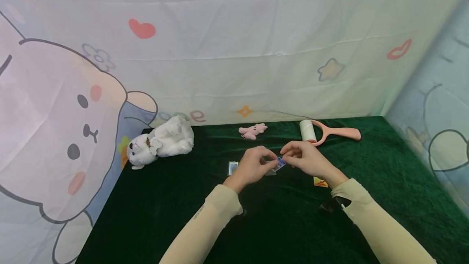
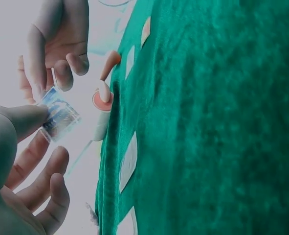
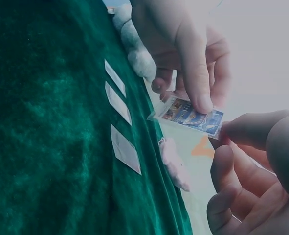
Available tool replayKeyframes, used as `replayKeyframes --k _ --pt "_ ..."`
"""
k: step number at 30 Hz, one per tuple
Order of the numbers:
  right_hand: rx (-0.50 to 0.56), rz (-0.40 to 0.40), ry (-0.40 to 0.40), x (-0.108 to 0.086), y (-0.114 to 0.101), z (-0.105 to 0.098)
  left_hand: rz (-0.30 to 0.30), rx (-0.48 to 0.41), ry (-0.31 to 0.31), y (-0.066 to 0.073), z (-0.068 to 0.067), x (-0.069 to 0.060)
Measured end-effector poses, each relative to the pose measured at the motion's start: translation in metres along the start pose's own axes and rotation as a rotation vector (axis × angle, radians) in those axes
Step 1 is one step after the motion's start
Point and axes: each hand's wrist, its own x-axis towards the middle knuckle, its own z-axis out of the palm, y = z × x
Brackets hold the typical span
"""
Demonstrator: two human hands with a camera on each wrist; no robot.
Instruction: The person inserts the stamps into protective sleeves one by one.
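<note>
A small blue printed card (image 1: 280, 163) in a clear plastic sleeve hangs above the table between both hands. My left hand (image 1: 253, 167) pinches it, the thumb lying flat over its printed face in the right wrist view. At the opposite edge of the sleeve (image 3: 213, 128), my right hand (image 1: 309, 161) pinches a corner between thumb and forefinger. Beneath the hands, more small cards lie on the green cloth: one with a light border (image 1: 233, 168) beside the left hand, one partly hidden (image 1: 271, 172), and a yellow-red one (image 1: 320, 182) under the right wrist.
Green velvet cloth (image 1: 176, 207) covers the table. A white plush toy (image 1: 170, 137) lies at the back left, a small pink plush (image 1: 253, 131) at the back middle. A lint roller (image 1: 307, 130) with a pink handle (image 1: 344, 133) rests at the back right, before a printed fabric backdrop (image 1: 234, 44).
</note>
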Motion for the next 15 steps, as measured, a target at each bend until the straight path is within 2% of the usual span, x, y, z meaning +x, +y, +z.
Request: replayKeyframes --k 6,15 --pt "-0.018 0.010 0.044 -0.003 0.000 -0.006 -0.066 -0.070 0.014 0.003 0.001 0.004" --pt "-0.029 0.045 0.109 -0.008 0.004 -0.013 -0.232 -0.112 0.022 0.004 0.016 0.012"
